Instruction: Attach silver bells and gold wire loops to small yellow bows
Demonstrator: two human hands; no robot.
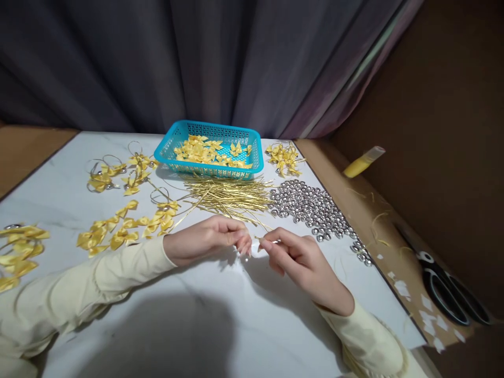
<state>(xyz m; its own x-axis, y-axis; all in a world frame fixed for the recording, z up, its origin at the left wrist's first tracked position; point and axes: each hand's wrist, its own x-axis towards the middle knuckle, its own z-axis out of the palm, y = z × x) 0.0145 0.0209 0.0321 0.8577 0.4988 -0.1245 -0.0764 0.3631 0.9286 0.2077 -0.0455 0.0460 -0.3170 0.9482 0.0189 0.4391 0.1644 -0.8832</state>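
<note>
Above the middle of the white tabletop, my left hand and my right hand face each other, a small gap between them. My right thumb and fingertips pinch a thin gold tie, its short end poking out toward the left. Closed at the fingertips, my left hand grips something too small and hidden to make out. Just beyond both hands lies a heap of gold ties. To the right of it spreads a pile of shiny silver beads. Yellow ribbon bows lie left of my left hand.
A blue basket with yellow bows stands at the back. Finished-looking bow loops and another bow cluster flank it. More bows sit far left. Black-handled scissors, a yellow tube and white scraps are at right.
</note>
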